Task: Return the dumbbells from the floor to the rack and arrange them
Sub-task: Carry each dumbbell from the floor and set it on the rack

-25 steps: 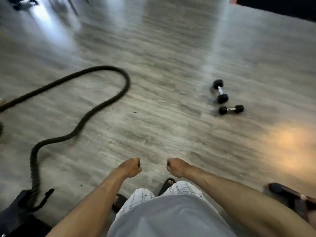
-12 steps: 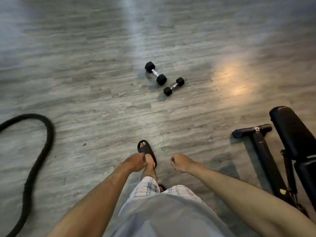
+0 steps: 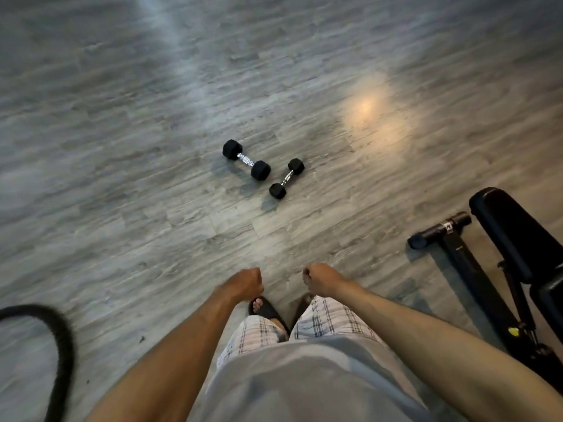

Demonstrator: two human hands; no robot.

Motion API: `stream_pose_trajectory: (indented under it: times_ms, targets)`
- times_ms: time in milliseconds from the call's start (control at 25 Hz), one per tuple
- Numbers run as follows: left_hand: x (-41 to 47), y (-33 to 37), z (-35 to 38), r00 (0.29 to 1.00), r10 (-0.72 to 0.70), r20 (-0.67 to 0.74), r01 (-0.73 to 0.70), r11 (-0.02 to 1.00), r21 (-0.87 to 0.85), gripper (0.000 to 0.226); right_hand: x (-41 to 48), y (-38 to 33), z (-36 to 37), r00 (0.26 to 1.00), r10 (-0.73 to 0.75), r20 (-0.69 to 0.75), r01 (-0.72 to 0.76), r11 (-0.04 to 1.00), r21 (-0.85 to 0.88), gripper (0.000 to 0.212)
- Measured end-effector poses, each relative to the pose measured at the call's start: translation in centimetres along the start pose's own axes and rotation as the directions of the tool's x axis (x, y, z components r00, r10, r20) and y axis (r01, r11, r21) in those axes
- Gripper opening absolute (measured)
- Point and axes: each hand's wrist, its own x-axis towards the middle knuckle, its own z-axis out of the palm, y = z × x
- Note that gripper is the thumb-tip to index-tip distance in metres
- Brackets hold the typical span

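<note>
On the floor point(image 3: 152, 141), larger dumbbell point(image 3: 246, 159), smaller dumbbell point(image 3: 286, 178), bench label point(image 3: 447, 226) unreadable.

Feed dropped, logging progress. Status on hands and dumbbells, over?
Left hand, right hand fisted, empty. Larger dumbbell and smaller dumbbell on floor ahead, untouched, close together. Bench at right, rope at left, neither in path.

A gym: hex dumbbells point(image 3: 246, 159), battle rope point(image 3: 65, 339) and padded bench point(image 3: 511, 239) on grey plank floor point(image 3: 122, 147).
</note>
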Motion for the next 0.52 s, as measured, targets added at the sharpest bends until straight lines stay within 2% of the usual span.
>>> stream_pose_trajectory:
  times_ms: [200, 320, 400, 520]
  targets:
    - [7.2, 0.0, -8.1, 0.998, 0.004, 0.055, -0.007, 0.999, 0.050, 0.031, 8.2, -1.8, -5.1, 0.999, 0.042, 0.010, -0.043, 0.993, 0.109, 0.026]
    - [11.9, 0.6, -12.8, 0.999, -0.004, 0.046, 0.004, 1.000, 0.015, 0.030, 13.8, -1.9, -8.7, 0.996, 0.078, 0.038, -0.083, 0.984, 0.154, 0.023]
    - [14.9, 0.9, -15.7, 0.999, -0.024, 0.047, 0.024, 1.000, -0.008, 0.029, 17.6, -1.9, -11.0, 0.998, 0.053, 0.042, -0.060, 0.981, 0.187, 0.024]
    - [19.5, 1.4, -20.0, 0.995, -0.062, 0.079, 0.064, 0.997, -0.031, 0.028, 22.9, -2.4, -15.1, 0.993, 0.023, 0.119, -0.044, 0.983, 0.178, 0.029]
